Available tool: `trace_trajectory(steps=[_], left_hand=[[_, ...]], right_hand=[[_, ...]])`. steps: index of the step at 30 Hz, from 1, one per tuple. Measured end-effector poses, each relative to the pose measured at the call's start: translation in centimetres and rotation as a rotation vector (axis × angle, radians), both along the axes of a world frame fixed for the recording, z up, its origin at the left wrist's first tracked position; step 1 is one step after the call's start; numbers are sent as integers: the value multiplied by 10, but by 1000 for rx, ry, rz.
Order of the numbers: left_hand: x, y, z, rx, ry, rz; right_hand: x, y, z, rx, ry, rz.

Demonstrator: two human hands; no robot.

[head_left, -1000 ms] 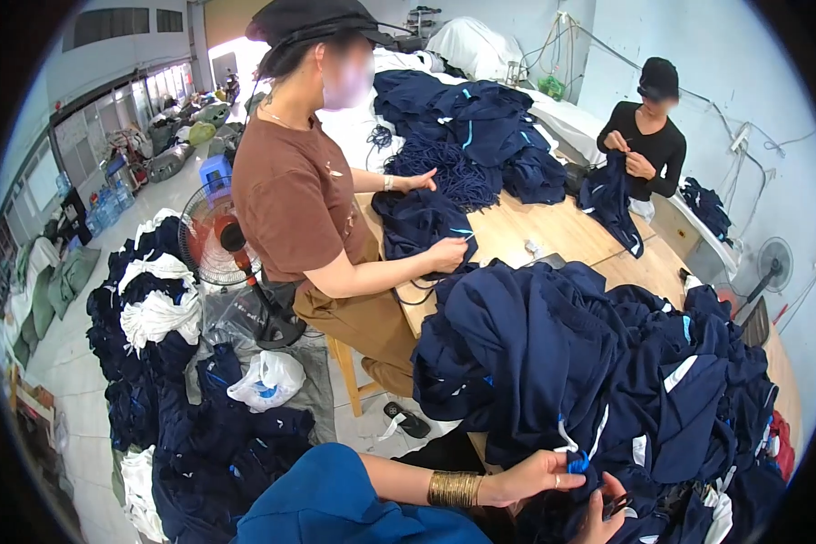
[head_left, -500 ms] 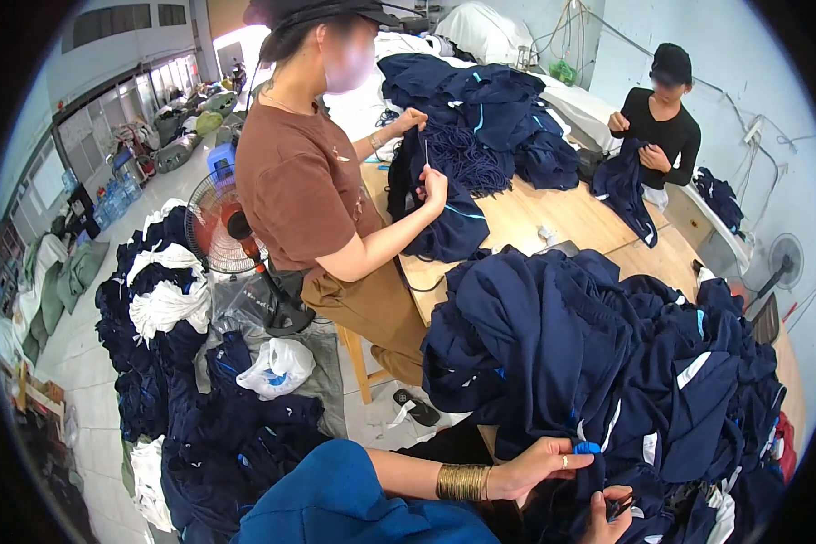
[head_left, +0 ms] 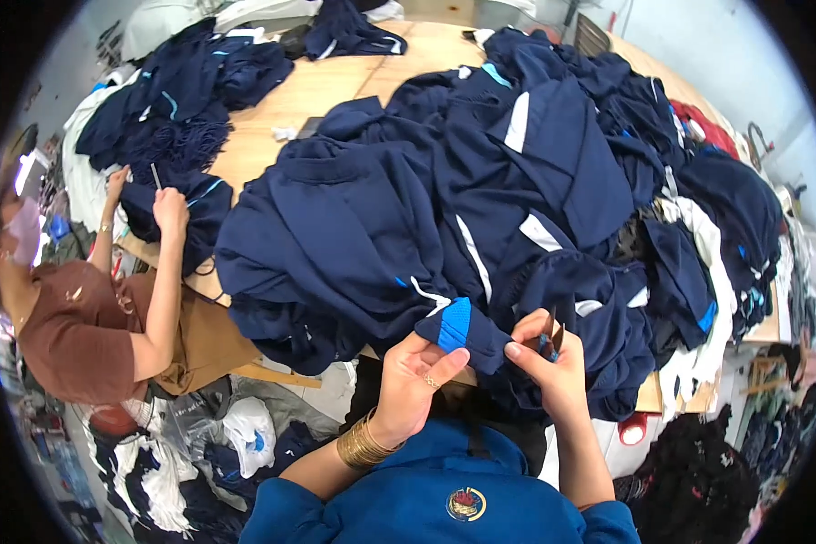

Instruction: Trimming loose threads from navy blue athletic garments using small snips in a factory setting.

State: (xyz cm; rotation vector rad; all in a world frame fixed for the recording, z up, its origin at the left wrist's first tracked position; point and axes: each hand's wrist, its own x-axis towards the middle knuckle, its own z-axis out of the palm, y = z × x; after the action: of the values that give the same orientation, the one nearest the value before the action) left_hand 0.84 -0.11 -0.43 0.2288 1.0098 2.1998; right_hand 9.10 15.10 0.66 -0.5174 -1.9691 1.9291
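A navy garment piece [head_left: 490,350] with a bright blue ribbed patch [head_left: 455,325] stretches between my hands, above the near edge of the pile. My left hand [head_left: 410,388] pinches its left end, thumb just below the patch. With thumb and fingertips, my right hand [head_left: 553,370] grips the other end. Small dark-bladed thread snips [head_left: 555,337] are tucked in the right hand's fingers, blades pointing up and away from the cloth. How the rest of the held garment joins the pile is hard to make out.
A large heap of navy garments [head_left: 354,208] with white trim covers the near table. At left, a co-worker in a brown shirt [head_left: 82,331] handles navy cloth with a thin tool. A wooden tabletop [head_left: 354,77] shows behind. Black cloth [head_left: 698,471] lies low at right.
The view has swung right, so the co-worker now appears at the far left. Both hands have come fully into sight, with the blue-patched piece held between them. The snips stay in my right hand.
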Motion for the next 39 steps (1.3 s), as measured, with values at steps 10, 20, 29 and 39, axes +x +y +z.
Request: trace_trajectory(steps=[10, 20, 29, 39], left_hand=[[9, 4, -9, -135, 390, -39], [6, 12, -19, -168, 286, -118], [-2, 16, -15, -34, -130, -69], [7, 10, -23, 58, 189, -36]], right_hand=[[13, 5, -13, -2, -16, -9], [7, -6, -4, 186, 69, -36], [12, -1, -10, -97, -6, 10], [14, 2, -8, -525, -60, -48]])
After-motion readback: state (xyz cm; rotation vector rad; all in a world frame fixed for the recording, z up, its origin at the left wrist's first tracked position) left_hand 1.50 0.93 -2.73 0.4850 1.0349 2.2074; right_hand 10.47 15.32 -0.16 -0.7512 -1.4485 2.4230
